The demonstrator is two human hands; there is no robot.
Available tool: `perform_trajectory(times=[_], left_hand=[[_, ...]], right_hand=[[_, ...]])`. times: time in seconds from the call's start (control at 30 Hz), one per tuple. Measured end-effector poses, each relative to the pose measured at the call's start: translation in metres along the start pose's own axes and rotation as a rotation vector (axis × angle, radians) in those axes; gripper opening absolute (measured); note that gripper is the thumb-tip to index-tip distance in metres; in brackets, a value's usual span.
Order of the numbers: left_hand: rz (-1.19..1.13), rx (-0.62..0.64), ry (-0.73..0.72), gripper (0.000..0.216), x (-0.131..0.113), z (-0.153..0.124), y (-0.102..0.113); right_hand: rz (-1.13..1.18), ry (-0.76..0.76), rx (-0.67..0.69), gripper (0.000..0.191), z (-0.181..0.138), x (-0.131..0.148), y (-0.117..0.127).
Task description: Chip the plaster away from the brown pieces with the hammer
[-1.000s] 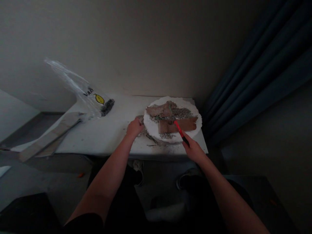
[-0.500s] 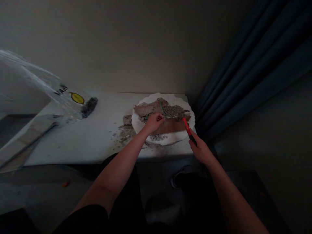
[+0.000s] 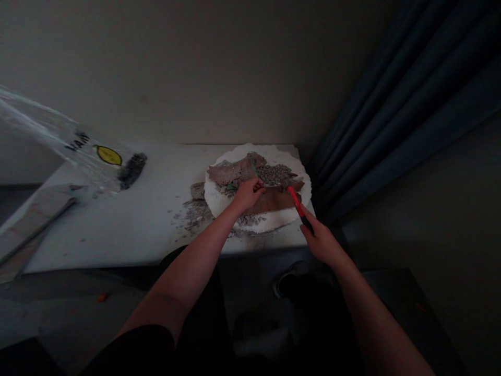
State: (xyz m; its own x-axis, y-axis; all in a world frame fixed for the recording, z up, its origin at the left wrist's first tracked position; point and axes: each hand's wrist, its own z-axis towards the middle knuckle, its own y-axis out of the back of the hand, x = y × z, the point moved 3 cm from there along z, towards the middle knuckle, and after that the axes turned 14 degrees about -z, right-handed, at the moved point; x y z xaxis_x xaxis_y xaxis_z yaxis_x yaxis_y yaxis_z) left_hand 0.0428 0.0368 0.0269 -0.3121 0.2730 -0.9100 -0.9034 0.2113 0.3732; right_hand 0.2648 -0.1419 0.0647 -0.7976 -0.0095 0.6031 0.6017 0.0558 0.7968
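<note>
Dimly, red-handled tool, tip perhaps among rubble

my left hand moved off white disc's left edge onto brown pieces; right hand pulled red tool tip slightly rightward.

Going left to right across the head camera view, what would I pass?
plastic bag → loose crumbs → left hand → red-handled tool → right hand → dark curtain
</note>
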Motion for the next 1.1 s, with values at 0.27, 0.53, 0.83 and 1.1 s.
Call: perform_trajectory(times=[0.27, 0.53, 0.83, 1.1], left_hand=[[0.018, 0.004, -0.032, 0.005, 0.0004, -0.0015, -0.0003], [0.018, 0.009, -0.031, 0.006, 0.0008, -0.0025, -0.0011], [0.086, 0.032, -0.099, 0.009, 0.0005, -0.0071, -0.0022], [0.099, 0.019, -0.101, 0.010, 0.0007, -0.0097, -0.0025]], right_hand=[[0.012, 0.013, -0.025, 0.067, 0.0001, 0.0015, 0.0011], [0.024, 0.011, -0.028, 0.068, -0.0004, 0.0015, 0.0010], [-0.023, 0.025, -0.009, 0.068, 0.0033, -0.0032, -0.0009], [-0.013, 0.050, -0.030, 0.068, 0.0021, 0.0025, 0.0033]])
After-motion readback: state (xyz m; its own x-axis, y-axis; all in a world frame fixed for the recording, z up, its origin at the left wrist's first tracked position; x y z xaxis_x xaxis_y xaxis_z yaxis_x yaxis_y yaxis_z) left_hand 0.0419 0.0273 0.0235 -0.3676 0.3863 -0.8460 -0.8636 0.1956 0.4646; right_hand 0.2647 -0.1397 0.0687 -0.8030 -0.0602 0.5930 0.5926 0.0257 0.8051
